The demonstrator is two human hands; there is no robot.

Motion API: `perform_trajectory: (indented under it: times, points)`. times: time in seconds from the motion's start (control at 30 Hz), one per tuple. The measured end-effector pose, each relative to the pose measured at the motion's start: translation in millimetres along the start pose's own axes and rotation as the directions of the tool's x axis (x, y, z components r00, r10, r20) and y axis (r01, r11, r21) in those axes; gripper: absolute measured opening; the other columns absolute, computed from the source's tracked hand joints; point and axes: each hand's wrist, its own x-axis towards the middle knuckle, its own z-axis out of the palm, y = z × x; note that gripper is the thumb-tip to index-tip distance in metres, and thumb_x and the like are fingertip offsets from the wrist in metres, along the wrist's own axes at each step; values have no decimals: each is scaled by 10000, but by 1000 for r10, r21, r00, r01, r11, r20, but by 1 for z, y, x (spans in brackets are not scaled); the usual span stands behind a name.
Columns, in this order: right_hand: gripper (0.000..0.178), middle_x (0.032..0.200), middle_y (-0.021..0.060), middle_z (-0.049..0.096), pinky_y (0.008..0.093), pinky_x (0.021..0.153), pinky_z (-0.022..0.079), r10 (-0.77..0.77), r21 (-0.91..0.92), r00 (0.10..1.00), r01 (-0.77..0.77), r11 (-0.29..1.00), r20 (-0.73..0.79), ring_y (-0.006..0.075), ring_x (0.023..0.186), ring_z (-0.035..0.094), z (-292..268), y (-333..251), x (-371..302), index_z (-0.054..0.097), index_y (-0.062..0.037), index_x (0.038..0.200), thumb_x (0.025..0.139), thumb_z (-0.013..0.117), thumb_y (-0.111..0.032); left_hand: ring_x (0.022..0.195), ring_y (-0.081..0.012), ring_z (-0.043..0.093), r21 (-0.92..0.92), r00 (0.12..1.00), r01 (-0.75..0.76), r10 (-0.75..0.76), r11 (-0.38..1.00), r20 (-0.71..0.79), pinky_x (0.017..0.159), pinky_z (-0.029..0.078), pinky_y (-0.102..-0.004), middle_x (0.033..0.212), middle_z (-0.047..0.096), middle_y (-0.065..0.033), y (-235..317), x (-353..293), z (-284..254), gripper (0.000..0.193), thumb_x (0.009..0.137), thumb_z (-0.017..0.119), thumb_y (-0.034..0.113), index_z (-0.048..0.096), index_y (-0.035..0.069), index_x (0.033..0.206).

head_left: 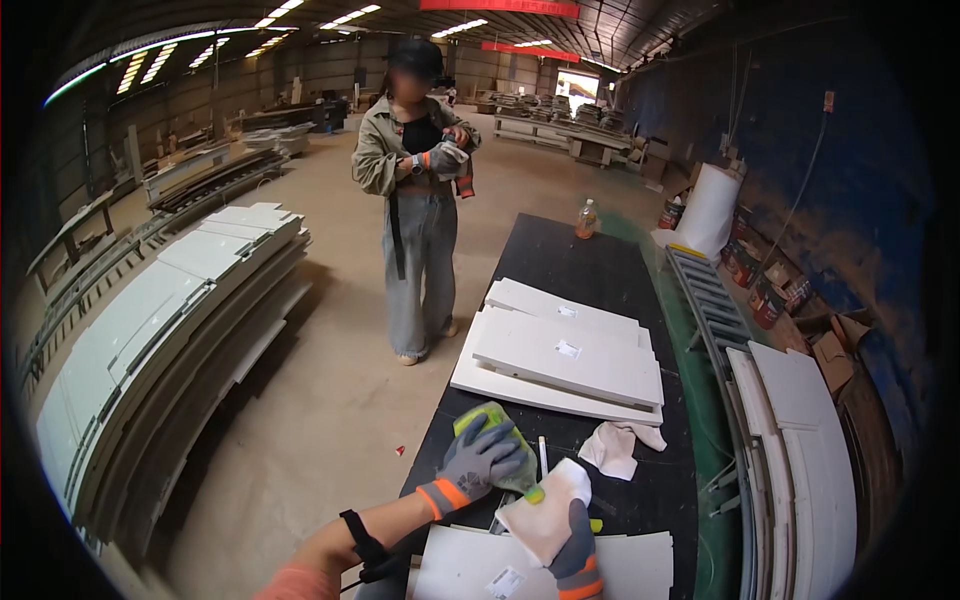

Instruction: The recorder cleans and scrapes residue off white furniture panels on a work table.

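Observation:
My left hand (478, 463), in a grey glove with an orange cuff, is wrapped over a greenish-yellow plastic bottle (524, 468). The bottle is tilted, its bright yellow-green cap end at the edge of a white cloth (545, 512). That cloth is in my right hand (577, 548), also gloved, with the fingers closed on its right side. Below both hands lies a white panel (448, 562) with a small label. A crumpled pale cloth (608, 450) rests farther up the black table (535, 250). Small items between bottle and cloth are partly covered.
White labelled panels (560, 350) are stacked mid-table, with a bottle of orange liquid (586, 220) at the far end. Beyond the table's left side stands a person (420, 200) in gloves. Panel stacks (170, 290) line the left; a roller conveyor (710, 300) and more panels (810, 440) flank the right.

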Motion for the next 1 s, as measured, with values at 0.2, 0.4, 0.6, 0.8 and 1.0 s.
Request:
perform_trajectory:
  times: [0.2,0.4,0.6,0.8,1.0]
  points:
    - [374,924,166,608,417,758,466,-200,-761,746,561,-325,635,343,863,583,19,-2,9,610,-20,952,707,790,-237,1307,-257,468,18,1000,-13,13,1000,23,1095,317,-575,1205,574,-3,3,-18,-3,488,678,690,130,631,269,1143]
    - [344,874,180,595,460,733,463,-302,-664,593,628,-406,746,401,819,561,14,-13,-4,646,-7,934,706,800,-214,1238,-283,514,-80,988,149,-146,986,41,1092,326,-533,1150,594,-45,19,-20,9,577,599,756,179,628,201,1161]
    - [602,1400,91,495,359,1094,363,-174,-101,970,192,976,169,220,1284,473,-26,-37,-55,370,-31,1451,995,508,-398,1078,-181,605,-794,612,597,-703,113,361,936,525,-339,1184,626,-56,-34,-54,55,620,680,836,12,558,46,1233]
    - [573,1310,140,564,381,976,469,-421,-332,903,373,867,-84,224,1164,574,-67,-93,-153,503,11,1340,990,509,-443,1213,-220,530,-718,781,566,-542,405,310,985,477,-338,1322,529,-100,-60,-70,53,709,784,765,61,411,44,1397]
    - [693,1419,245,429,562,1068,306,-533,-784,821,-189,-592,204,423,1323,390,-84,13,-144,508,-64,1344,813,665,-481,1326,-437,374,-255,912,299,-196,920,361,1123,276,-492,1447,342,-316,108,-49,-40,710,862,644,251,350,-17,1450]
